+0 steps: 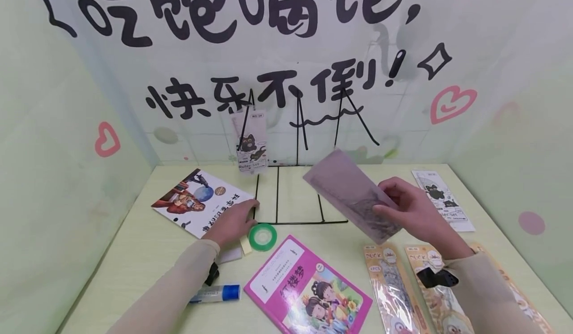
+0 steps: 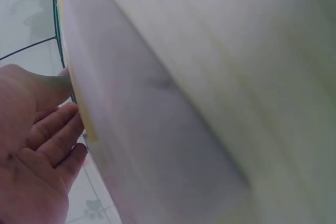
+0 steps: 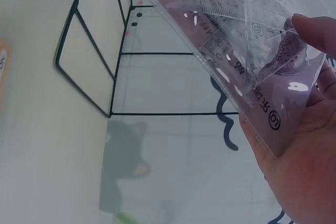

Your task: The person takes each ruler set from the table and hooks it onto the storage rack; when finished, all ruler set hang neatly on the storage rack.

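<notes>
My right hand (image 1: 409,207) holds a flat ruler set packet (image 1: 349,189) tilted in front of the black wire rack (image 1: 276,194). In the right wrist view, clear rulers (image 3: 257,30) show through the packet's plastic, with the thumb pressed on it. My left hand (image 1: 233,219) reaches over the lower right part of a white picture book (image 1: 197,199). Its thumb and fingertips meet at the rack's front left corner, gripping the wire. Another ruler set packet (image 1: 251,142) with black cats stands upright in the rack's left slot.
A green tape roll (image 1: 262,237) lies by the left hand, and a blue-capped glue stick (image 1: 215,294) nearer me. In front is a pink book (image 1: 309,289). Several orange duck packets (image 1: 394,289) lie at right, below a cat ruler packet (image 1: 440,199). Walls enclose the table.
</notes>
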A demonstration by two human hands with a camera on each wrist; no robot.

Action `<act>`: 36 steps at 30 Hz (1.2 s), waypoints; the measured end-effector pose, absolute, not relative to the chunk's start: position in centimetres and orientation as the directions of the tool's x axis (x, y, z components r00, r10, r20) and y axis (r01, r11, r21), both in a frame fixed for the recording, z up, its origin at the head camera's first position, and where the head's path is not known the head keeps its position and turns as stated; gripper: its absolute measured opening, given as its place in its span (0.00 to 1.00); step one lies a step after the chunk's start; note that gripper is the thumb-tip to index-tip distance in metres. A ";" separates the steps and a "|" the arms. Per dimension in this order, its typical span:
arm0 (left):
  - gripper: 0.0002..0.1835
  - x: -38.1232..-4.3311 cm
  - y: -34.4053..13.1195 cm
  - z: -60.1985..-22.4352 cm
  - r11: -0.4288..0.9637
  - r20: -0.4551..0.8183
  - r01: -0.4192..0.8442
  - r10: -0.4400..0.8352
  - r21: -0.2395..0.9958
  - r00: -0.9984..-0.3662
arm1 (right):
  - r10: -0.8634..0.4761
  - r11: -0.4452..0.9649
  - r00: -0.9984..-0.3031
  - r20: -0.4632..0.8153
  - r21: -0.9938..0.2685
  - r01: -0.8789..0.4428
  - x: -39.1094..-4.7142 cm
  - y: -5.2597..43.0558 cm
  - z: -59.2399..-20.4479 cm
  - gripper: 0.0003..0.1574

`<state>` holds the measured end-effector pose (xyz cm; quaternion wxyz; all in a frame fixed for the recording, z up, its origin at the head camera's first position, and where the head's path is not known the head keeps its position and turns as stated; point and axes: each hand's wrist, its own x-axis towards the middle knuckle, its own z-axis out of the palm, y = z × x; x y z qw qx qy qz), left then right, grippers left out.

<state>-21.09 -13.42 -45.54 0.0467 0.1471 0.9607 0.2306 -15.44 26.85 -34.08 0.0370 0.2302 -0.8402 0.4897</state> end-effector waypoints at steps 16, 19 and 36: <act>0.29 -21.4 -13.1 -45.8 0.861 -0.038 0.257 0.304 0.440 -0.952 | -0.373 0.373 -0.872 0.318 -0.809 -0.455 -16.1 25.5 -32.8 0.18; 0.30 -21.4 -13.2 -45.9 0.862 -0.035 0.258 0.303 0.435 -0.952 | -0.365 0.367 -0.878 0.308 -0.819 -0.440 -16.6 25.4 -33.1 0.17; 0.29 -21.1 -13.3 -45.5 0.854 -0.035 0.259 0.307 0.451 -0.951 | -0.105 0.200 -0.982 0.159 -0.964 -0.177 -26.2 18.7 -37.1 0.23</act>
